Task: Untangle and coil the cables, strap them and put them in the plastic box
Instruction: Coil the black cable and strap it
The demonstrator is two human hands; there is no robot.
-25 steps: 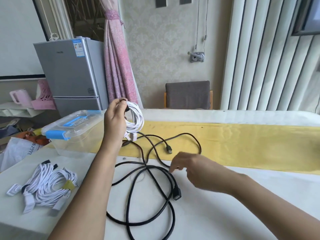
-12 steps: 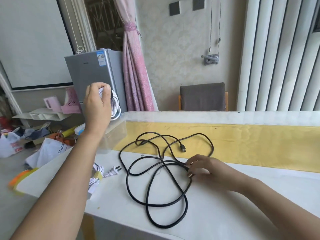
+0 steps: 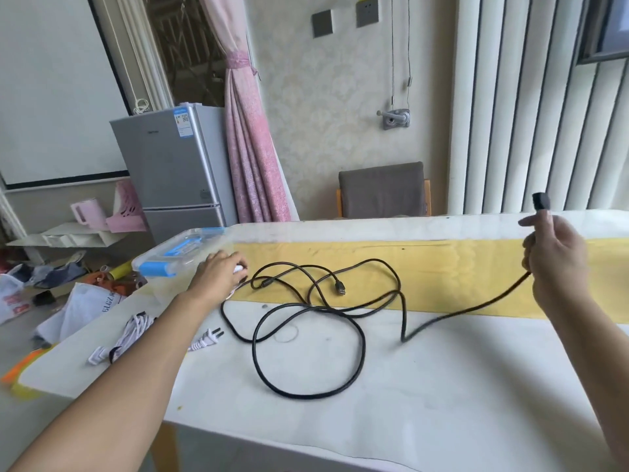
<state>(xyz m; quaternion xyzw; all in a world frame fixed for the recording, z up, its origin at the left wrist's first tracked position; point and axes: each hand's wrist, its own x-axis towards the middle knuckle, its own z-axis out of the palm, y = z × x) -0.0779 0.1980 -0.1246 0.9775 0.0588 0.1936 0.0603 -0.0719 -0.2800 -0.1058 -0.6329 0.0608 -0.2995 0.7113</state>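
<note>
1 end of the black cable (image 3: pixel 320 309) is gripped in the right hand (image 3: pixel 556 264). The fingers are curled round the cord, and the boxy black connector (image 3: pixel 541 201) is held up above the thumb, clear of the table (image 3: pixel 442 386).

From that grip the cord drops down and to the left, meets the white tabletop and runs on into a loose tangle of about 3 overlapping loops. The bulk of the cable therefore lies left of and below the gripping hand. The long axis of the free stretch is slanted from upper right to lower left. The other end, a small flat plug (image 3: pixel 339 288), lies on the yellow strip (image 3: pixel 459 267) within the tangle.

The left hand (image 3: pixel 218 275) is the nearer one to the loops. It is laid palm down just beside the plastic box (image 3: pixel 211 248), over something white (image 3: pixel 240 267), probably a coiled cable. Whether that is held or merely covered cannot be told.

The cord is round, matt and limp, and is judged to slide freely when drawn through. The box is clear, with blue latches, and its lid is on. A bundle of white cables (image 3: pixel 132 330) with a 2-pin plug (image 3: pixel 208 338) lies near the left edge.
</note>
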